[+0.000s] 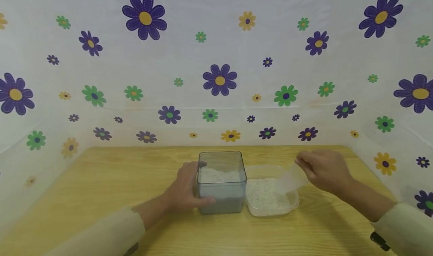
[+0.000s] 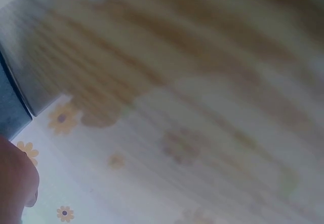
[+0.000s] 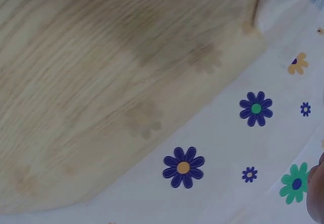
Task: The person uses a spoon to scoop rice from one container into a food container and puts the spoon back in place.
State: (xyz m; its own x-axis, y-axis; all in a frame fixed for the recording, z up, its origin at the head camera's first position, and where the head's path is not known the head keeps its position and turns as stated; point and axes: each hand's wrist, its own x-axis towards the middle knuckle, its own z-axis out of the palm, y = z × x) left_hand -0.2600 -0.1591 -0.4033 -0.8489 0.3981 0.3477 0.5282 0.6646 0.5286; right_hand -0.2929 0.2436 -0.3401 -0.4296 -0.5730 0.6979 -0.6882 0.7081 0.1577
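A square, clear grey-tinted container (image 1: 221,197) stands on the table, with white powder (image 1: 220,175) inside. My left hand (image 1: 186,188) grips its left side, thumb across the front and fingers toward the back. Right beside it sits a low clear plastic tub (image 1: 293,205) holding more white, crumbly powder (image 1: 265,196). My right hand (image 1: 324,169) pinches a translucent white plastic piece (image 1: 292,179), tilted down with its lower end over the tub's powder. In the left wrist view, only part of the hand (image 2: 17,183) and the container's edge (image 2: 12,102) show.
Everything stands on a wood-grain table (image 1: 135,173). A white cloth (image 1: 189,56) printed with purple, green and yellow flowers rises behind it and along both sides. A small black object (image 1: 380,241) shows at my right sleeve (image 1: 406,226).
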